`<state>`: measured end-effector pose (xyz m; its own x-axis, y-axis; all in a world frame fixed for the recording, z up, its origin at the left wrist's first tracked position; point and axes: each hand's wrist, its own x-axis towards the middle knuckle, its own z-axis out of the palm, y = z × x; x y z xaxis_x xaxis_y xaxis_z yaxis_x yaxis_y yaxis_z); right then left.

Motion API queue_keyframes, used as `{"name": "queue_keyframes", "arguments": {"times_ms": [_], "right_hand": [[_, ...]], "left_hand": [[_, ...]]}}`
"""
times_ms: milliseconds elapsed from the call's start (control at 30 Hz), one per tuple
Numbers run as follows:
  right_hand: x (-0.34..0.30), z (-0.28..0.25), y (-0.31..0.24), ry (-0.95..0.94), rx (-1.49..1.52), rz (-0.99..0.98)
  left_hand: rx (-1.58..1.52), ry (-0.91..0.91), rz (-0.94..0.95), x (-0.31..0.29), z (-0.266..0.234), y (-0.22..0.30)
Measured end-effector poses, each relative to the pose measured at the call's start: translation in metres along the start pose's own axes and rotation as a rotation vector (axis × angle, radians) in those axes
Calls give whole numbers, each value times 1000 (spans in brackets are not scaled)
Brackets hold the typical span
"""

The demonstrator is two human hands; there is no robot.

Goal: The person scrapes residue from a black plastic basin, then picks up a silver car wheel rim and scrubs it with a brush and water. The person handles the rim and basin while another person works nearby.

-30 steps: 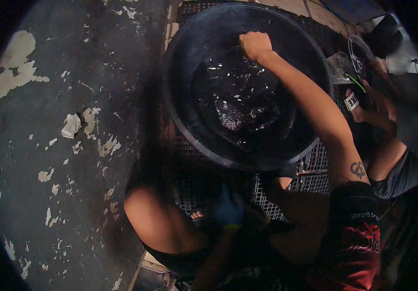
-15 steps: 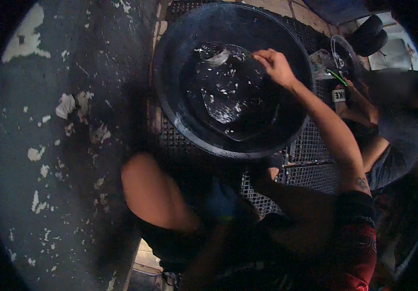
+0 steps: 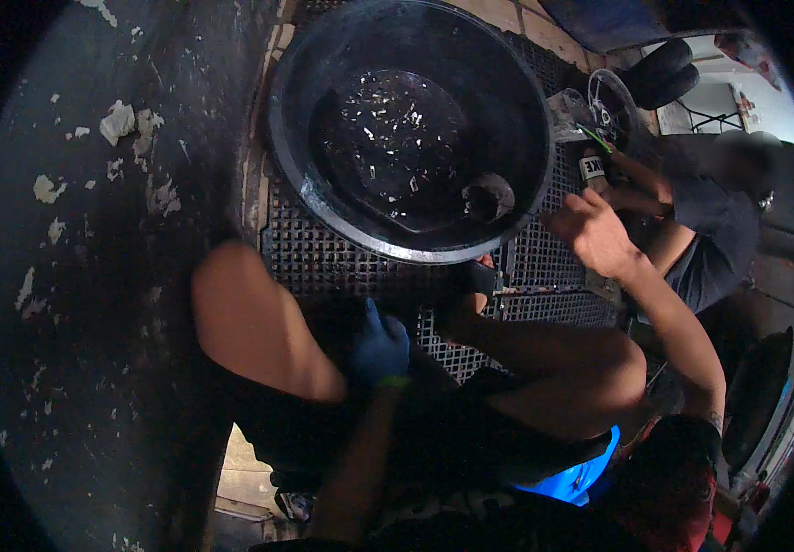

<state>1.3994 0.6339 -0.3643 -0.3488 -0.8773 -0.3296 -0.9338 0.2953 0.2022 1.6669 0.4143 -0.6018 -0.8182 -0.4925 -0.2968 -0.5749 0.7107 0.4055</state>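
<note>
A large round black tub (image 3: pixel 291 175) stands in front of me with dark liquid (image 3: pixel 388 138) in its bottom, glinting with bright reflections. Just beyond the tub's right rim is my bare right hand (image 3: pixel 592 235), its fingers closed on the thin handle of a scoop. The scoop's round, cup-like end (image 3: pixel 491 197) lies low inside the tub on the right side, near the liquid's edge. Between my knees rests my left hand (image 3: pixel 380 350) in a blue glove, one finger stretched out apart from the others and nothing visible in it.
Black grid matting (image 3: pixel 323 253) lies under the tub. A dark, paint-chipped surface (image 3: pixel 75 276) runs along the left. Another person (image 3: pixel 719 212) sits at the right, holding a green stick (image 3: pixel 595 138) by a clear container (image 3: pixel 567 115) and a round basin (image 3: pixel 613 106). Something bright blue (image 3: pixel 572 474) shows below me.
My right hand has moved right and toward me, from over the tub to outside its rim. The scoop's end has moved from the far side to the near right. My left glove shows more clearly.
</note>
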Motion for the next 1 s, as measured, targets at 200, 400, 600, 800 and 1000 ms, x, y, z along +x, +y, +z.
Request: {"name": "queue_keyframes", "arguments": {"times_ms": [200,400,600,800,1000], "right_hand": [[40,-29,-53,75,-79,-175],[58,-39,-76,114,-84,-202],[36,-22,-37,35,-34,-77],[53,69,77,-125,55,427],[163,155,150,-20,193,655]], "left_hand": [[-26,118,41,-3,21,-15],[21,31,11,-2,11,-11],[85,-2,-28,1,-6,-4],[73,-47,-35,1,1,0],[60,124,-9,-1,16,-4]]}}
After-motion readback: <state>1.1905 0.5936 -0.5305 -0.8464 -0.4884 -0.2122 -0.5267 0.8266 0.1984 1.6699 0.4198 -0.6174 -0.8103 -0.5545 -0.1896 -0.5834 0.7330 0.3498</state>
